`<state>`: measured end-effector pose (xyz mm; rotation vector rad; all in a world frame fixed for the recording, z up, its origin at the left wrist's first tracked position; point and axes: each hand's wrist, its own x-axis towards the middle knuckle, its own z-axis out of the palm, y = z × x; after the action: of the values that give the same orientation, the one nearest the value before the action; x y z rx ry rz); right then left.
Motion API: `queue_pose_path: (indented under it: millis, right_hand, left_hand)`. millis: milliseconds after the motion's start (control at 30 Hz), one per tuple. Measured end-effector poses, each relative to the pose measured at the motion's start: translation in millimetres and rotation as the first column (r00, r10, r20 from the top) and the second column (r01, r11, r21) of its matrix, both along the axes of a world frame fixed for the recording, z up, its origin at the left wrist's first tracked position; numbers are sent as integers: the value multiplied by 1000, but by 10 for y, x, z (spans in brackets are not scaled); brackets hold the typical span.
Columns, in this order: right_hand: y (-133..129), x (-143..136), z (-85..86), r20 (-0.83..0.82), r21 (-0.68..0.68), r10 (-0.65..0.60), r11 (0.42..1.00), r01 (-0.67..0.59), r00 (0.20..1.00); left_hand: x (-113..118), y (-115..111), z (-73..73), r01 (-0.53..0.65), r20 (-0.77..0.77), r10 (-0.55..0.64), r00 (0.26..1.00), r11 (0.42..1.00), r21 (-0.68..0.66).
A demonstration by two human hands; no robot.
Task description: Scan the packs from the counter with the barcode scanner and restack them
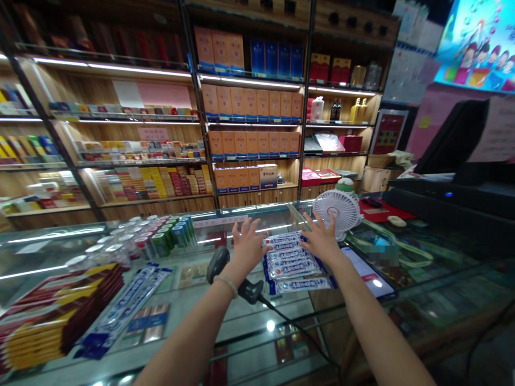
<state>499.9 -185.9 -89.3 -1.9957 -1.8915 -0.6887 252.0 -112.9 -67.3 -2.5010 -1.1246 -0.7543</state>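
Note:
Several blue and white packets lie stacked on the glass counter. My left hand is at the left end of the stack, palm down with its fingers spread. At the stack's right end, my right hand also has its fingers apart. Whether the fingertips touch the packets is hard to tell. A black scanner lies under my left wrist, its cable running towards the front edge. Two longer blue and white packets rest farther left.
Piles of maroon and yellow packets stand at the left, with small jars and green tubes behind. A white fan, a tablet and a dark monitor are on the right. Stocked shelves line the back.

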Motion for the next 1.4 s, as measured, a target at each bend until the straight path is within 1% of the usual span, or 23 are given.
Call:
queue_pose_path:
  millis: [133, 333, 467, 600, 667, 733, 867, 1000, 1100, 1167, 1233, 1300, 1400]
  right_hand:
    - [4, -6, -20, 1, -17, -12, 1000, 12, 1000]
    - [6, -24, -42, -23, 27, -1, 1000, 2, 1000]
    - [4, -5, -14, -73, 3, 9, 1000, -8, 997]
    - [-2, 11, 37, -99, -2, 30, 1000, -30, 995]
    - [-4, 2, 68, -98, 19, 32, 999, -30, 995]
    - [-5, -19, 109, -91, 44, 36, 999, -32, 995]
    - [-6, -79, 228, -74, 106, 57, 993, -49, 996]
    - [21, -177, 363, -78, 184, 103, 979, -87, 992]
    - [84, -323, 457, -85, 242, 155, 962, -131, 984]
    - [146, -468, 513, -104, 264, 193, 951, -160, 976]
    - [221, -644, 560, -129, 281, 218, 943, -176, 967]
    - [299, -836, 595, -144, 296, 233, 938, -183, 962]
    - [410, -1106, 622, -149, 296, 256, 933, -204, 955]
  left_hand:
    - [-5, -13, 5, -10, -55, 9, 998, 1000, -29]
    - [10, -2, 4, -36, -111, 24, 994, 994, -105]
    - [20, 49, -36, -44, -102, 32, 994, 992, -116]
    - [25, 85, -61, -24, -94, 13, 995, 992, -124]
    - [20, 84, -37, -8, -92, -3, 996, 993, -122]
    - [3, 77, 16, 8, -88, -18, 996, 994, -113]
    - [-93, 70, 191, 10, -51, -15, 999, 996, -94]
    - [-314, 99, 401, 14, 4, -14, 1000, 995, -102]
    - [-577, 165, 532, 17, 49, -11, 999, 994, -112]
    - [-787, 241, 588, 0, 106, 14, 994, 992, -127]
    - [-1014, 339, 613, -23, 183, 48, 982, 990, -136]
    - [-1243, 447, 611, 8, 240, 26, 971, 990, -140]
    - [-1549, 594, 566, 27, 324, 11, 946, 993, -113]
